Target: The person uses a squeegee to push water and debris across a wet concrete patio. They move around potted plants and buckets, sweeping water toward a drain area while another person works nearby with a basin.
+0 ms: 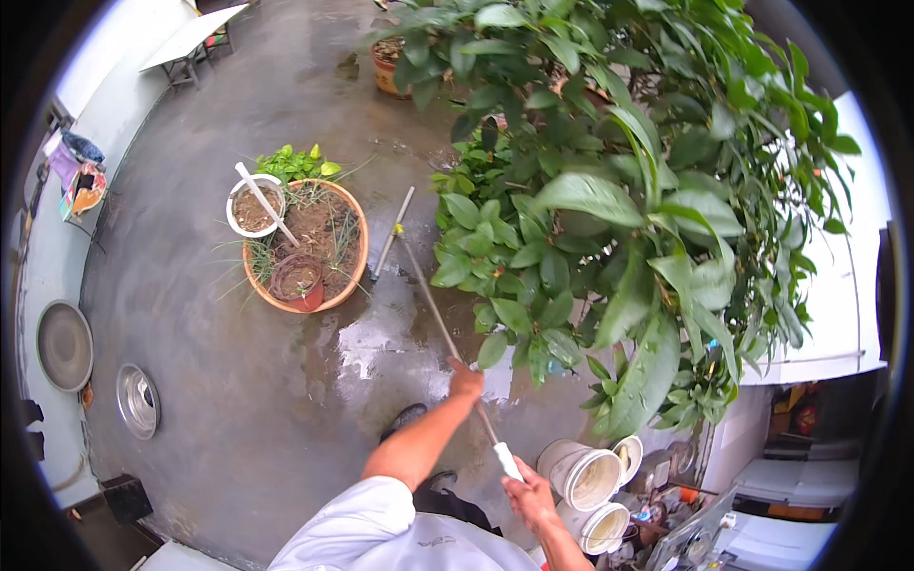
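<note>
My left hand (pixel 466 381) is closed around the metal pole (pixel 428 305) of a long floor squeegee, and my right hand (pixel 526 493) grips its white handle end (pixel 507 462) lower down. The squeegee's crossbar (pixel 385 254) rests on wet, shiny concrete (pixel 362 347), just right of a big terracotta pot (pixel 358 224) with soil and thin green shoots. A white pot (pixel 256 207) and a small brown pot (pixel 297 285) sit on that big pot, with a white stick (pixel 267 200) lying across.
A large leafy plant (pixel 619 238) fills the right. White buckets (pixel 579 476) stand at lower right. Metal basins (pixel 64 344) are by the left wall. A white folding table (pixel 195 33) stands far back left; a potted plant (pixel 386 71) is at the back.
</note>
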`<state>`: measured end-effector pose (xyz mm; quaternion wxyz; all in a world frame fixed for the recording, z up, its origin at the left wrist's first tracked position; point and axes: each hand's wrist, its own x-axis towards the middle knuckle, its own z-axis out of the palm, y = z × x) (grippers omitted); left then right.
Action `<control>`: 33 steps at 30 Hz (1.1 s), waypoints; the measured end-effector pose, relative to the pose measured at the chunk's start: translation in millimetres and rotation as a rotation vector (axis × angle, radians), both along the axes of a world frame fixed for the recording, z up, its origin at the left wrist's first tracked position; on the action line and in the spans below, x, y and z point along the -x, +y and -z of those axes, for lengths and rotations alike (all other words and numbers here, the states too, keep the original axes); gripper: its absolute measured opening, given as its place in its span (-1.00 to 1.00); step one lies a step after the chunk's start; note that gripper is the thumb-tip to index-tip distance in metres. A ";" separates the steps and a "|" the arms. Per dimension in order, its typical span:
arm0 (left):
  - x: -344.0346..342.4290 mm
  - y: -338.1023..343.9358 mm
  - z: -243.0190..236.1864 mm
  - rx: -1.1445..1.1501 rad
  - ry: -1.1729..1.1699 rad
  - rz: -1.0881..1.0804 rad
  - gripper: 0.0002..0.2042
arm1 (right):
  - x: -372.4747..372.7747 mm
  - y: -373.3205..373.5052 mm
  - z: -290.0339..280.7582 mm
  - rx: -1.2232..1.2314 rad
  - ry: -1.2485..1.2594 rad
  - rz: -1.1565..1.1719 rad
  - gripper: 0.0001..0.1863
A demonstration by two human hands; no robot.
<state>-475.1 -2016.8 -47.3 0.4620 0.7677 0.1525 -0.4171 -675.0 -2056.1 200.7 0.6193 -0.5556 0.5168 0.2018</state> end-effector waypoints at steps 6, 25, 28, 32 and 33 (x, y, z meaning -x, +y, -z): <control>63.6 6.9 -11.5 -0.244 0.051 0.248 -0.19 | 58.7 21.7 -19.9 -0.221 0.125 0.232 -0.43; 290.0 -39.0 -50.4 0.011 0.069 -0.061 -0.43 | 279.2 -36.7 -91.8 0.007 0.048 0.021 -0.36; 264.8 -33.7 -52.7 -0.022 0.070 -0.070 -0.60 | 264.1 -45.8 -76.9 -0.017 -0.002 0.009 -0.36; 252.0 -66.7 -69.3 -0.011 0.193 -0.098 -0.64 | 247.9 -70.8 -91.0 0.081 -0.006 -0.017 -0.43; 262.7 -82.9 -69.7 0.019 0.219 -0.128 -0.65 | 253.4 -82.5 -97.3 0.126 0.000 -0.030 -0.45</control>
